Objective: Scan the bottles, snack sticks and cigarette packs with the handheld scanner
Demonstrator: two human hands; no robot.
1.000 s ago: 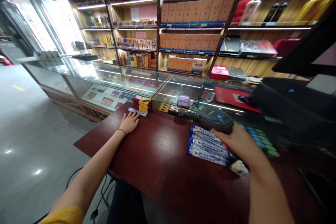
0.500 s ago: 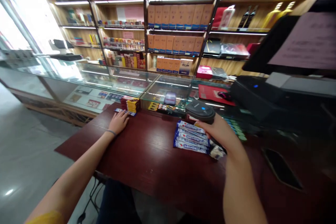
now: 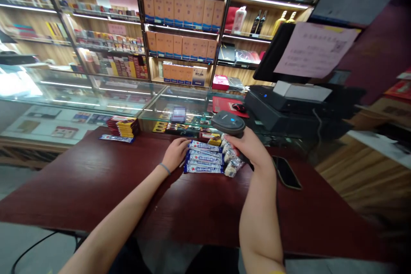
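Observation:
My right hand (image 3: 248,147) grips a dark grey barcode scanner (image 3: 228,123) and holds it just above a row of blue-and-white snack bars (image 3: 204,159) lying on the dark red wooden table (image 3: 96,180). The fingers of my left hand (image 3: 176,153) rest on the left ends of those bars. Small wrapped sweets (image 3: 231,167) lie under my right hand, at the right end of the bars.
A stack of red and yellow packs (image 3: 123,126) and one loose blue bar (image 3: 111,138) lie at the table's far left. A black phone (image 3: 286,172) lies right of my right hand. Behind stand a glass counter (image 3: 135,98), a till with screen (image 3: 289,102), and stocked shelves (image 3: 180,30).
My left hand has left the loose blue bar near the stack and moved right to the row of bars. My head has turned right. The scanner stays in my right hand.

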